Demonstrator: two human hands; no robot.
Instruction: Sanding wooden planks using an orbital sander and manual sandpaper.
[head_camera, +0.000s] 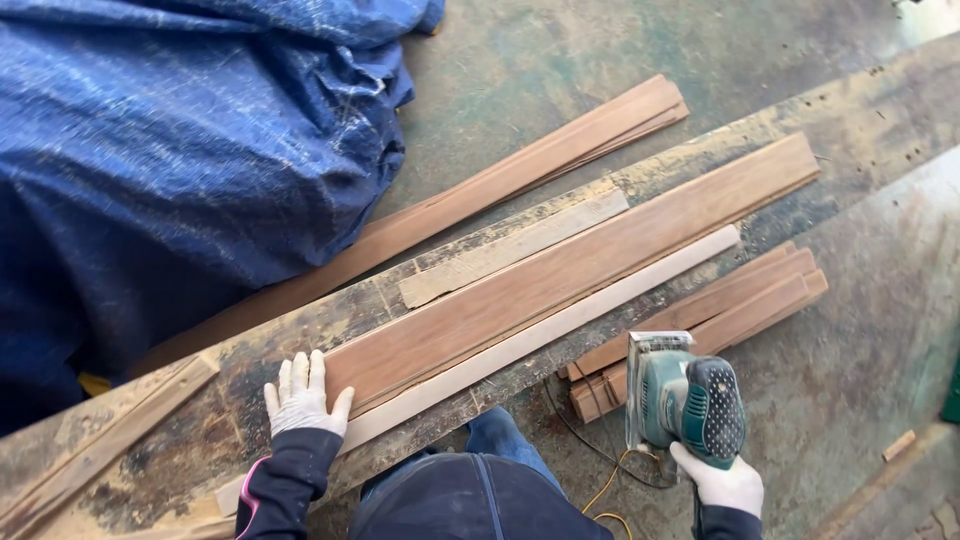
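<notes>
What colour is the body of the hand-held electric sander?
Teal green electric sander, black dotted grip; head view, held by gloved right hand.

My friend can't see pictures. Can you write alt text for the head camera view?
A gloved left hand presses flat on the near end of a long reddish-brown board lying on a worn plank, while the gloved right hand holds a teal electric sander off to the side. A blue tarp lies crumpled behind.

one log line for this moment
left hand flat on board end | right hand holds sander off the beam
</notes>
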